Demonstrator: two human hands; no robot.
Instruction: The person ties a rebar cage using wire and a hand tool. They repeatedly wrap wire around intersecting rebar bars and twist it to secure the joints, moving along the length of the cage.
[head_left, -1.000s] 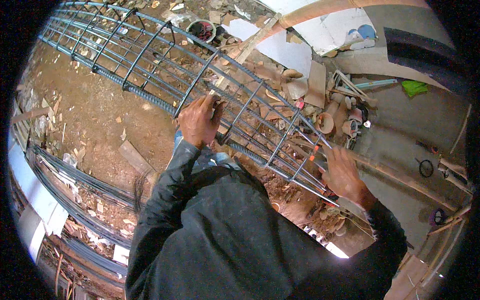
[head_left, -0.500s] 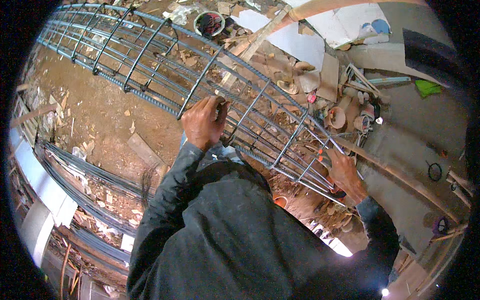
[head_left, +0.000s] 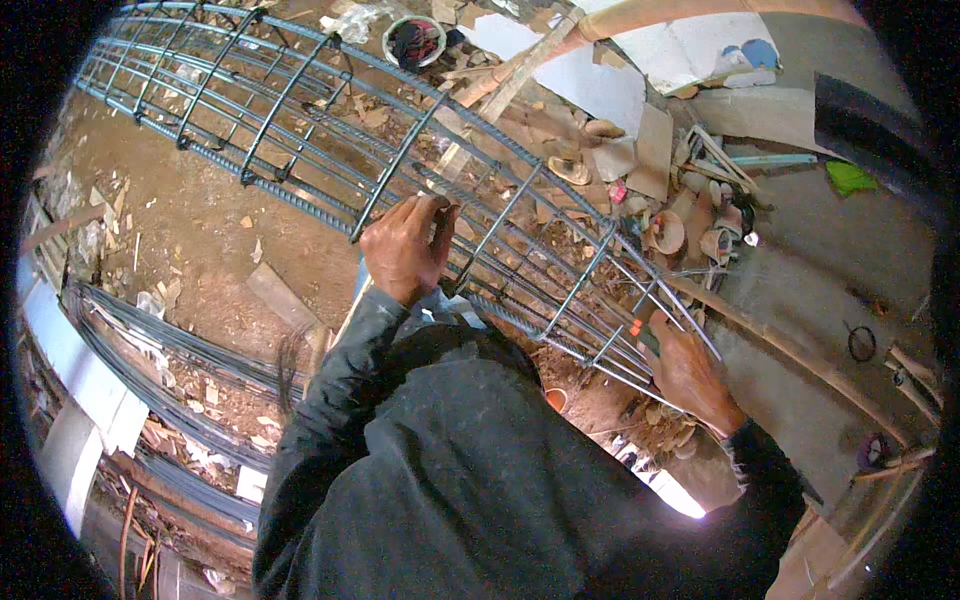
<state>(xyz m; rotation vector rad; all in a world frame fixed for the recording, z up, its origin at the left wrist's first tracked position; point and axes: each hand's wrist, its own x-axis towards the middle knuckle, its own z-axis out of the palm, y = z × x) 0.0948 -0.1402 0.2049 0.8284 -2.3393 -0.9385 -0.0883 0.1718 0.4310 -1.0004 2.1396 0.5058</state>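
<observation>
A long rebar cage (head_left: 265, 122) runs slantwise from the far left toward my right side, its long ribbed bars crossed by tied square stirrups. My left hand (head_left: 403, 250) is closed at the cage's near edge, fingers curled around a bar; the exact grip is partly hidden. At the cage's right end, my right hand (head_left: 692, 372) is closed beside the projecting bar ends. A small dark tool with orange spots (head_left: 636, 327) shows at its fingers, mostly covered by the hand, so its kind is unclear.
Bundles of thin steel rods (head_left: 190, 335) lie at the left. A bucket (head_left: 414, 42) with dark contents stands at the far side. Wooden poles (head_left: 790, 350), boards (head_left: 590, 88), hats (head_left: 569, 170) and rubble are scattered on the dirt and concrete floor.
My right hand has moved slightly downward and turned, and the orange spots have shifted a little down and left. My left hand stays at nearly the same place on the cage.
</observation>
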